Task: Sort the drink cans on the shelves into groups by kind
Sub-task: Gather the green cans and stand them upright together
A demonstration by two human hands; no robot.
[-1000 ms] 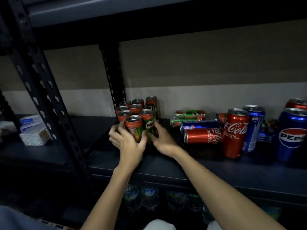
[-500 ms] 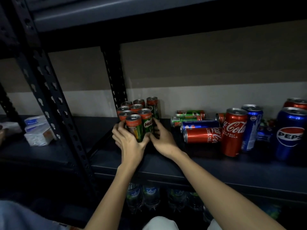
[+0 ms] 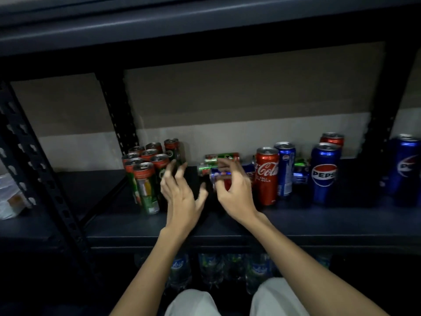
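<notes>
Green cans left of hands

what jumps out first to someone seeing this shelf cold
Two bare hands reach over the shelf edge: the left hand open beside a tight cluster of upright Milo cans, the right hand curling over the cans lying on their sides. Further right, a red Coca-Cola can stands among blue Pepsi cans.

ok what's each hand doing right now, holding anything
Left hand: open, fingers spread, holding nothing, beside the cluster of upright green-and-red slim cans.
Right hand: fingers curled over the red can lying on its side; a firm grip cannot be told.
</notes>
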